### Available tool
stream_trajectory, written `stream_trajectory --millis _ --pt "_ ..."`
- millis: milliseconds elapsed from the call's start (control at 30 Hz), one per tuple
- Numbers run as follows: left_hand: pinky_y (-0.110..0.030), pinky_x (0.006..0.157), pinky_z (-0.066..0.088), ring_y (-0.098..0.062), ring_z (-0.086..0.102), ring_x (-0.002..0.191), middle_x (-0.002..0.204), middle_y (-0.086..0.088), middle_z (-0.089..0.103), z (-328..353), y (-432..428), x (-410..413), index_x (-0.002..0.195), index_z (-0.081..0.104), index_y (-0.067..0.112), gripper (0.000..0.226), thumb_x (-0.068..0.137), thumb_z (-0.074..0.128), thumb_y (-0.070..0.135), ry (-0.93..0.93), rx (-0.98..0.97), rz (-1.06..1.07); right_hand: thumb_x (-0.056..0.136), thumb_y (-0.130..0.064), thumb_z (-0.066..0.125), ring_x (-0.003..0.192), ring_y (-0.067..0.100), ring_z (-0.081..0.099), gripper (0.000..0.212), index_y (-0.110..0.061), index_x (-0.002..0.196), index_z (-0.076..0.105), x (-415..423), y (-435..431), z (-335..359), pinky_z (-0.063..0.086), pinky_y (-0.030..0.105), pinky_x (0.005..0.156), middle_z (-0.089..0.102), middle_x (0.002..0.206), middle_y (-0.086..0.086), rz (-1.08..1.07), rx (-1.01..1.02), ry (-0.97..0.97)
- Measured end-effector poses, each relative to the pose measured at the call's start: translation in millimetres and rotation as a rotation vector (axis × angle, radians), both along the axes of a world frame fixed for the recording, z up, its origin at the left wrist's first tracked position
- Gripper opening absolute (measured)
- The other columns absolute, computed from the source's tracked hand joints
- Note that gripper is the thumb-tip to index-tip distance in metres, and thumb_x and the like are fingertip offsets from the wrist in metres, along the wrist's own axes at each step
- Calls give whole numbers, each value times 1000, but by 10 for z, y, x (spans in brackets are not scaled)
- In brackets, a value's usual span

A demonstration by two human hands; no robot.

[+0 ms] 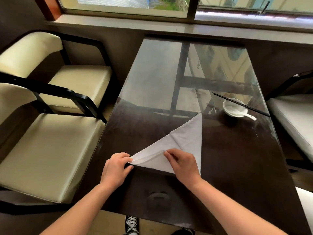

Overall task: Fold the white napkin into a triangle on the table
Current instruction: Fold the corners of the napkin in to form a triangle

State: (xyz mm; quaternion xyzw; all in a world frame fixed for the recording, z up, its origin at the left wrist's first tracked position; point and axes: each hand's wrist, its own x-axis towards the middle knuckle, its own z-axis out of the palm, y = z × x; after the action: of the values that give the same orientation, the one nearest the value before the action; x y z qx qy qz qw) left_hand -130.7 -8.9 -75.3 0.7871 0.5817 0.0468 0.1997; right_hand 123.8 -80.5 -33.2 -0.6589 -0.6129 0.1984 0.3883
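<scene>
Fingers (129,160) pinch napkin (184,138) corner — right hand (183,164) presses.

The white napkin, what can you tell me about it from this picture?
The white napkin looks like plain, soft cloth, already doubled into a rough triangle lying flat on the dark glass-topped table. One point aims toward the bowl without touching it. The left hand pinches the near-left corner, where layers gape open; the right hand presses its near part.
</scene>
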Motion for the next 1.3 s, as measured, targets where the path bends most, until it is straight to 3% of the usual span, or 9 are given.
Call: stream_trajectory --millis 100,233,333,400,533,733,933,1300 --pt "-36 87 49 -16 55 105 109 10 64 23 72 99 102 77 25 15 90 71 32 -49 -14 69 94 -25 70 71 15 68 14 -14 92 78 79 234 -21 55 31 66 76 80 -2 -63 -100 57" --pt "-34 80 49 -14 53 97 99 7 62 28 157 226 94 78 24 15 91 68 35 -69 -48 183 95 -28 67 73 8 63 15 -20 89 77 168 517 -55 46 19 66 69 77 -12 -148 -236 139" --pt "-35 80 50 -16 52 97 97 5 61 10 199 264 94 78 24 17 92 67 37 -68 -65 232 94 -36 67 79 9 64 19 -21 86 77 218 655 -86 53 34 74 72 80 -11 -181 -362 253" --pt "-37 81 51 -16 52 97 95 5 61 -2 219 277 93 77 23 17 92 67 37 -77 -68 254 85 -41 76 81 12 67 19 -23 91 77 249 684 -94 55 36 75 73 84 -7 -167 -430 298" --pt "-36 77 52 -16 53 95 92 6 62 -23 220 276 89 75 23 15 92 67 36 -98 -53 257 81 -27 80 76 10 65 16 -23 96 76 285 666 -153 52 28 73 70 81 -10 -125 -430 87" --pt "-35 73 50 -14 54 91 87 9 62 -20 191 252 89 75 27 8 91 69 32 -143 -23 252 89 -32 69 96 19 68 16 -24 101 77 339 746 -209 54 34 80 76 100 -3 -239 -489 -54" --pt "-30 70 44 -12 51 90 87 9 62 -50 211 275 96 79 25 13 93 67 30 -122 -6 289 90 -28 68 89 25 67 7 -22 91 71 321 835 -278 47 31 69 75 91 0 -242 -514 -137" --pt "-27 62 42 -8 50 84 82 10 59 -99 199 320 95 80 26 12 89 71 32 -67 1 372 92 -21 66 84 25 64 10 -15 85 70 289 909 -361 51 32 71 71 93 5 -204 -476 -240"
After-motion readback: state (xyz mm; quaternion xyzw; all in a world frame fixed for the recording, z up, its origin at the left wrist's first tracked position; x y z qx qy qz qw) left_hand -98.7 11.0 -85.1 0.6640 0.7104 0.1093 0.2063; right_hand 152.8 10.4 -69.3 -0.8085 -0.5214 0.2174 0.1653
